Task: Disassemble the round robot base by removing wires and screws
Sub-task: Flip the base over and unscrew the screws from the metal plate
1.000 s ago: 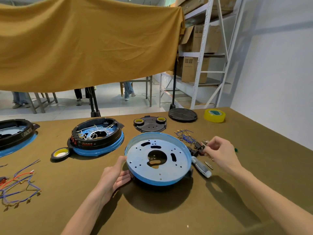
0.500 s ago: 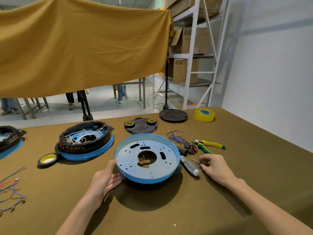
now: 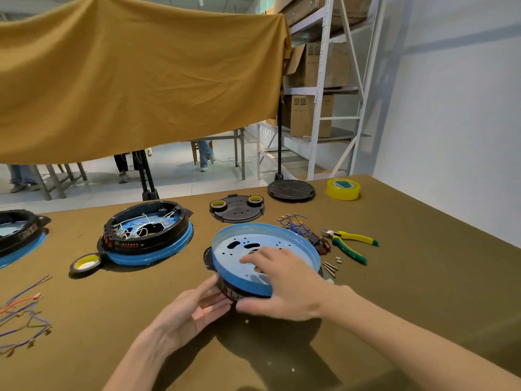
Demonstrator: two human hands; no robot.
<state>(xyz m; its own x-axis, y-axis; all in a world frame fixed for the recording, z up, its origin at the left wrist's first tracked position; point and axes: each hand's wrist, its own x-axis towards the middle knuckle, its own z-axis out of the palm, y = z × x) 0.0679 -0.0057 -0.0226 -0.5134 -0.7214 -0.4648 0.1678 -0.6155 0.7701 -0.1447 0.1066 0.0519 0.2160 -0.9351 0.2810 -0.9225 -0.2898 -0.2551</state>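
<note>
Gripping: both hands on the base (image 3: 253, 244), table (image 3: 423, 277) center
Base: round, blue rim up, pale perforated plate inside, black body under; near edge looks lifted, far edge low
Left hand (image 3: 191, 311): at base's 7 o'clock, fingers and thumb curled against the black side wall, holding it
Right hand (image 3: 287, 286): over base's 5 o'clock rim, fingers spread on the plate, thumb under the rim at the black wall, clamping the edge
Screws (image 3: 329, 268): small cluster on table at 3 o'clock of base, just beside it
Pliers (image 3: 349, 244): yellow-green handles, 3 o'clock, past the screws
Wires (image 3: 294, 225): blue bundle at 1 o'clock of base, with small black-red parts near them
Second base (image 3: 146, 232): 10 o'clock, black ring on blue rim, white wires inside
Tape (image 3: 84, 263): black roll, yellow core, touching second base's 7 o'clock side
Third base (image 3: 19, 238): far 9 o'clock, cut by frame edge
Black plate (image 3: 236, 208): 12 o'clock, two small tape rolls on it
Black disc (image 3: 291, 190): 1 o'clock, far table edge
Yellow tape (image 3: 343, 189): 2 o'clock, right of disc
Loose wires (image 3: 22, 314): red, blue, purple, table's 8 o'clock edge
Cloth (image 3: 135, 77): mustard, hanging behind table
Shelf (image 3: 321, 88): white rack with boxes, 1 o'clock background
</note>
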